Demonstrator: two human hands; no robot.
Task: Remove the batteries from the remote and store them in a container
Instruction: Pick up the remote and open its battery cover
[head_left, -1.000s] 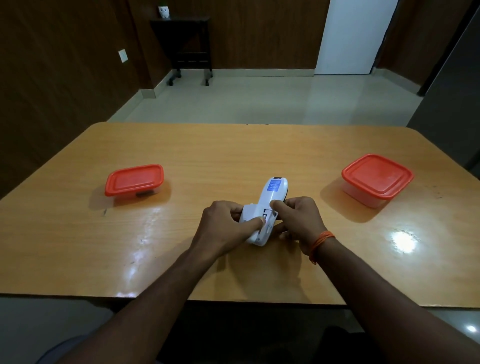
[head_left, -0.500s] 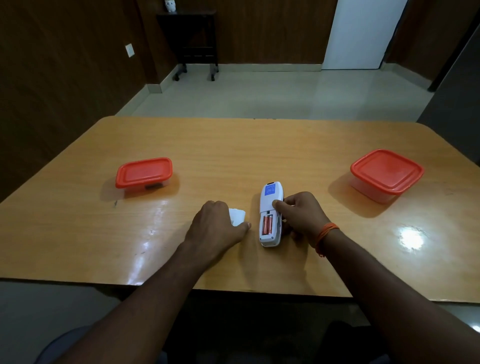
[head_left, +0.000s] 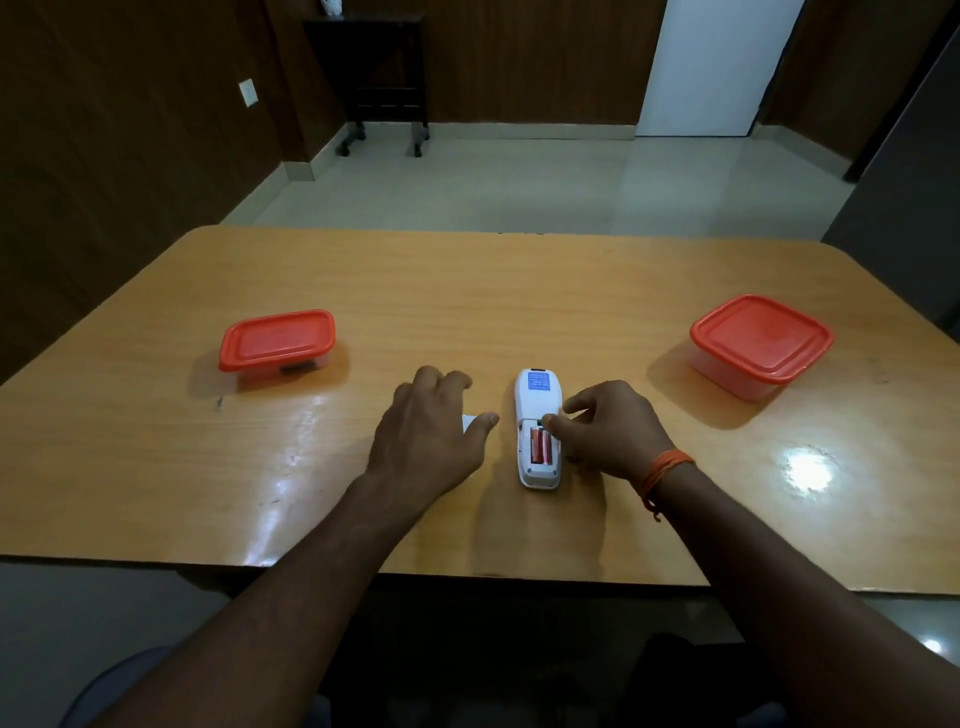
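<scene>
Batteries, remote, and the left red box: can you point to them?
batteries (head_left: 540, 446), head view, middle of the orange pair.
remote (head_left: 537, 405), head view, white back above the battery bay.
left red box (head_left: 278, 339), head view, lid centre.

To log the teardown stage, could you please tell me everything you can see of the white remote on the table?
The white plastic remote lies face down on the glossy wooden table, lengthwise away from the person. A blue label sits near its far end. Its open compartment shows two orange-red batteries side by side. The right hand pinches its right edge beside them.
</scene>
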